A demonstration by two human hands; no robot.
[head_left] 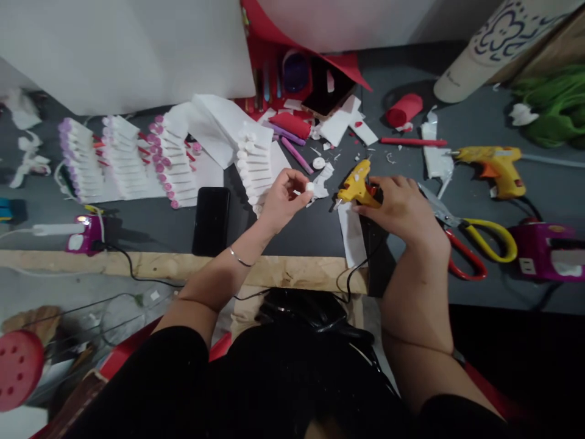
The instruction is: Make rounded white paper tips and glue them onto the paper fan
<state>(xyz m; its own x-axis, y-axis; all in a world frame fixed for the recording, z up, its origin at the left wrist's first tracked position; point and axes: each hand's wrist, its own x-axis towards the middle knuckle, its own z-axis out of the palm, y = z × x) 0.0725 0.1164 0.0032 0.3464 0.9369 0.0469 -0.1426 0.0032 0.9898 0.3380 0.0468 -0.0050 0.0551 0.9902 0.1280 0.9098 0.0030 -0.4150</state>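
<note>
My left hand (286,198) pinches a small white rolled piece (310,187) between thumb and fingertips. Fingers and thumb of my right hand (404,207) close around a yellow glue gun (357,182), whose nozzle points down and to the left. Just left of my left hand, white rolled pieces on thin stems (251,167) stand out in a row from white paper. Between the hands lie crumpled white scraps (323,180) and a small white roll (319,163). Under the glue gun's nozzle, a white strip (351,235) reaches the table edge.
A black phone (211,221) lies left of my left arm. Rows of pink and lilac rolled pieces (162,152) are further left. Scissors (475,235), a second glue gun (496,167) and a purple power block (548,250) are on the right. A tall white bottle (479,58) stands behind.
</note>
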